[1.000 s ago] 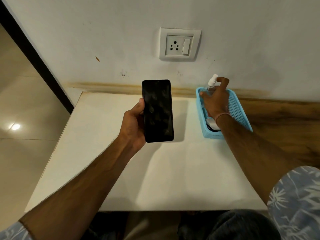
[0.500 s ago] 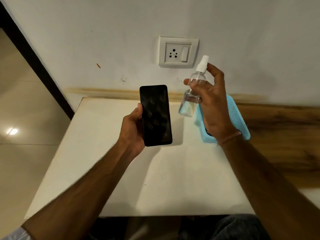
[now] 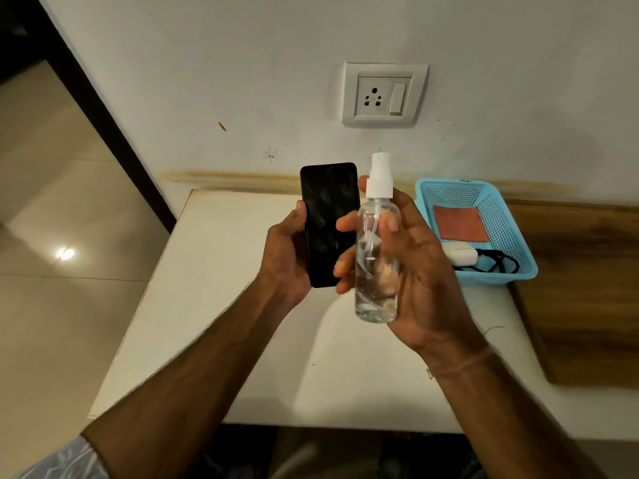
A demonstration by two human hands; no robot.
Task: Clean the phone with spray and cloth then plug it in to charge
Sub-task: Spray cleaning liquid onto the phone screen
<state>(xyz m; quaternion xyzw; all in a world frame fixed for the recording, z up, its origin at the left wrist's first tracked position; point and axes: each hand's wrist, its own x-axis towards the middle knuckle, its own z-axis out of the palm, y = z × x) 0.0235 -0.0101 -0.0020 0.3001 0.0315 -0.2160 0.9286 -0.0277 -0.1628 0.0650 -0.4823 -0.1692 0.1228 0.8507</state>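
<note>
Both hands are raised above the white bench [image 3: 214, 305], close to each other but not touching. On the left, the left hand [image 3: 287, 257] grips the phone [image 3: 328, 223] by its long edges, thumb on the left edge. The phone stands upright, its dark screen faces the camera and smudges show on the glass. Just beside it, the right hand [image 3: 422, 281] holds the spray bottle [image 3: 375, 271] upright, the fingers curled round the clear body and the thumb on its front. The white spray head is on top, and clear liquid is inside. On the wall above is a white socket [image 3: 383, 95] with a switch. Further right, a blue basket [image 3: 446, 184] stands on the bench near the wall. In it lie the reddish cloth [image 3: 461, 223], a white charger [image 3: 460, 254] and a black cable [image 3: 498, 262]. At the far right lies a wooden surface [image 3: 581, 288].
</note>
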